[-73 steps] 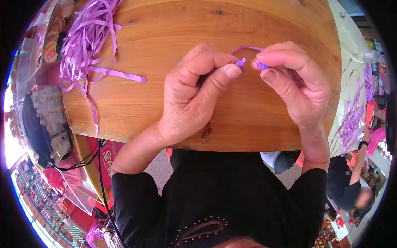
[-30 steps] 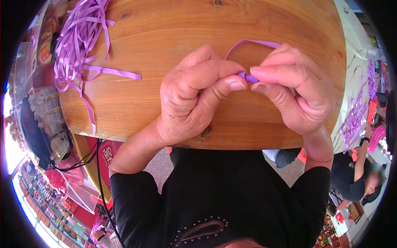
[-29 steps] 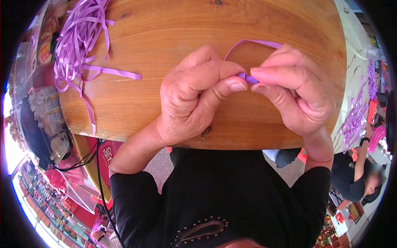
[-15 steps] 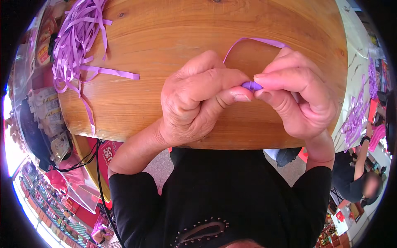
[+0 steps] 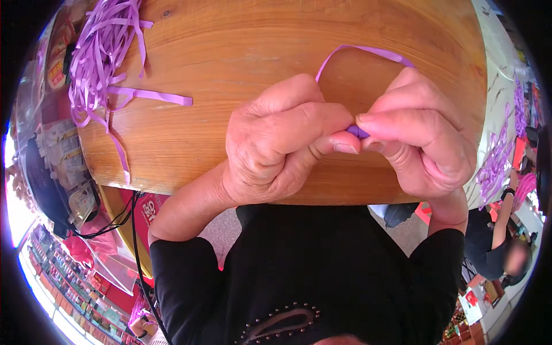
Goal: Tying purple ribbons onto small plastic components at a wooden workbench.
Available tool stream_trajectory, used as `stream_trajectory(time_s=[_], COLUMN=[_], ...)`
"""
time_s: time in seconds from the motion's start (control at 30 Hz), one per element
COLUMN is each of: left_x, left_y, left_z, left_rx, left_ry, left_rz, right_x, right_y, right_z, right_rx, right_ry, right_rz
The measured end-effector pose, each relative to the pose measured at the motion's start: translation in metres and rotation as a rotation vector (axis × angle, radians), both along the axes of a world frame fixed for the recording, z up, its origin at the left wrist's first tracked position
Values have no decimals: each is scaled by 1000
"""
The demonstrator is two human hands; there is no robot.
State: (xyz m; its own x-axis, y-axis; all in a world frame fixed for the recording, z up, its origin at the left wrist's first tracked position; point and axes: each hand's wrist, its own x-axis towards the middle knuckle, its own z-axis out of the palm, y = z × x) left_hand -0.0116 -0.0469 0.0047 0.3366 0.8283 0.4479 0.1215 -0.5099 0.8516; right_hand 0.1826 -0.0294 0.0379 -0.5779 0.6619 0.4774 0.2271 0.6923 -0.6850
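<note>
A purple ribbon (image 5: 374,52) arcs over the wooden table between my two hands. Its small, tightly folded or rolled part (image 5: 357,132) is pinched between both sets of fingertips, and most of it is covered. My left hand (image 5: 282,138) grips that bit from the left with thumb and forefinger, the other fingers curled. From the right, my right hand (image 5: 425,135) pinches it the same way. Whether the folded part is a knot cannot be made out. At the far left lies a loose heap of purple ribbons (image 5: 106,57), one end stretching rightward over the wood.
Beneath my hands is the wooden table (image 5: 230,46). Beyond its right edge stands a pale surface with more purple ribbons (image 5: 497,164), where another person (image 5: 494,247) is at work. Clear bags (image 5: 63,155) and black cables (image 5: 135,230) are at the left.
Both hands have shifted slightly right and toward me, with the pinched ribbon between them. The ribbon's loop has moved right too. The grip stays closed.
</note>
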Motion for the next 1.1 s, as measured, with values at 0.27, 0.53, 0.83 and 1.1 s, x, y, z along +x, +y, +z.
stream_trajectory(time_s=[0.27,0.53,0.83,1.1], left_x=[-2,3,-6,-3], left_y=[1,-3,-2,2], left_z=[-4,-6,-9,-4], left_rx=[-105,-684,-825,-901], left_ry=[-45,-341,-477,-658], left_rz=[-113,-112,-139,-50], right_x=[-5,3,7,11], right_y=[-4,21,18,20], right_z=[-12,-26,-28,-22], right_rx=[-55,-31,-364,-327], right_ry=[104,11,82,-30], right_rz=[26,133,85,-40])
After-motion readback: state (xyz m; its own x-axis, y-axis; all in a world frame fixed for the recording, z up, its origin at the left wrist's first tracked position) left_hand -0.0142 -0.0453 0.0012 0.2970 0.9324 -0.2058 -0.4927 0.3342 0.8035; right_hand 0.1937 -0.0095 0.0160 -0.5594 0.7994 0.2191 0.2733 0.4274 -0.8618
